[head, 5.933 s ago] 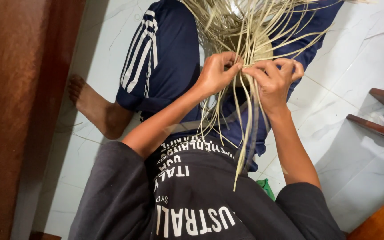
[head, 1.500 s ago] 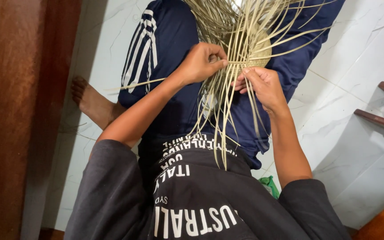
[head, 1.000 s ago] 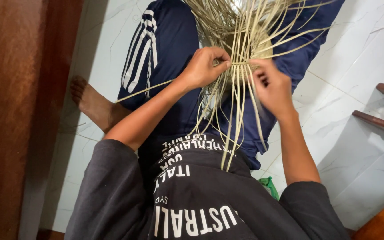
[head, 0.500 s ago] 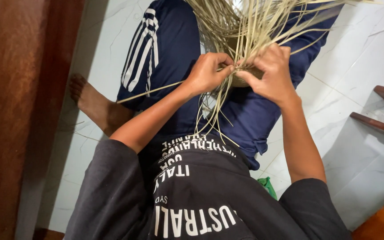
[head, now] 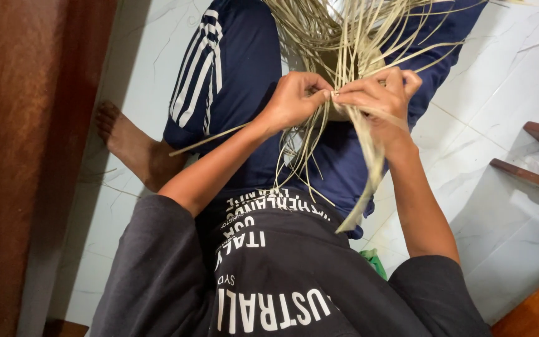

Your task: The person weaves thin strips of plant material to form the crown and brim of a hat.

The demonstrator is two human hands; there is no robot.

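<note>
Over the lap, left hand [head: 294, 100] and right hand [head: 378, 97] pinch straw strands [head: 344, 43], fingertips now meeting, closer than before.

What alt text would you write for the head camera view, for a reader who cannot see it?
Seen from above, a seated person's left hand and right hand pinch thin pale dried straw strands together over a lap in dark blue shorts with white side stripes. One bare foot rests on the white tiled floor.

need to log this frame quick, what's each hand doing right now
Left hand: closed, pinching the pale dried straw strips.
Right hand: closed, fingers curled on the same strips beside the left.
</note>
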